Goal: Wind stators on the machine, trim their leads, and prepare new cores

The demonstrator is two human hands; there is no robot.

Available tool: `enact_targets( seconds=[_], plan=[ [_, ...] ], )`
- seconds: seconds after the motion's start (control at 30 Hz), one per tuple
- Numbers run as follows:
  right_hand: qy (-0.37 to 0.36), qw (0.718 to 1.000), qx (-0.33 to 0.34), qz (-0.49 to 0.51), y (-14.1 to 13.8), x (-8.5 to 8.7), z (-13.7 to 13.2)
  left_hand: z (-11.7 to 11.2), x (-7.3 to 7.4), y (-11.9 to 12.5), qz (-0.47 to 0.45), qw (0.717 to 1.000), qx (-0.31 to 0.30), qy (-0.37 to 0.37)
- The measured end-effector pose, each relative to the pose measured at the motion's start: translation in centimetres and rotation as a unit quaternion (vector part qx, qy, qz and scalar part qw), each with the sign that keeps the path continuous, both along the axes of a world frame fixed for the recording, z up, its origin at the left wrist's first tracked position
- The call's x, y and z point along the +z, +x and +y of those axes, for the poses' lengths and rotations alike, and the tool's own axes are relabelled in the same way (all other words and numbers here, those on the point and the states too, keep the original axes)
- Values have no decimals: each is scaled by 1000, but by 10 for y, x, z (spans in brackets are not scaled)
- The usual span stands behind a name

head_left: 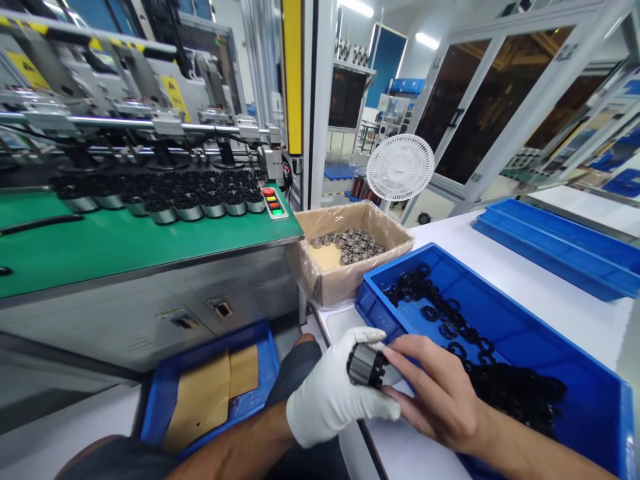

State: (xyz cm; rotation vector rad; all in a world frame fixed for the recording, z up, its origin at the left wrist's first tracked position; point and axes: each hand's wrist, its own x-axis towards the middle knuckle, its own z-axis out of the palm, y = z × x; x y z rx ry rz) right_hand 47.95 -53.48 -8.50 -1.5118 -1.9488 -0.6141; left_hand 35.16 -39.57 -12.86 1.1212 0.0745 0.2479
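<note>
A motor stator [364,365], a grey metal cylinder with black toothed plastic end rings, is tilted on its side between my hands. My left hand [333,387], in a white glove, is closed around its grey body from the left. From the right, my bare right hand [440,393] has its fingertips pressed on the black end ring facing it. Partly behind my right hand, a blue bin [450,267] holds many loose black plastic rings [440,310], heaped more thickly at its near end.
Left, a green bench [210,240] carries rows of stators [190,207] and a button box [274,203] before a machine. A plastic-lined carton [330,283] holds metal cores. Blue trays [555,247] sit right, a white fan [400,167] behind. Below is a blue tray with cardboard [205,393].
</note>
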Motion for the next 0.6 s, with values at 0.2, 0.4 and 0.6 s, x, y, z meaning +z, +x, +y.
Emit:
enact_targets(
  seconds=[0.2,0.4,0.6],
  plan=[
    [-14,1000,2,-19,2,-2,-2,2,3,-1,23,998,10,50],
    [-20,1000,-5,-23,0,-3,-1,2,8,2,25,993,-2,116],
    [-23,998,-40,-33,0,-6,5,12,-6,-1,-8,987,6,157]
  ],
)
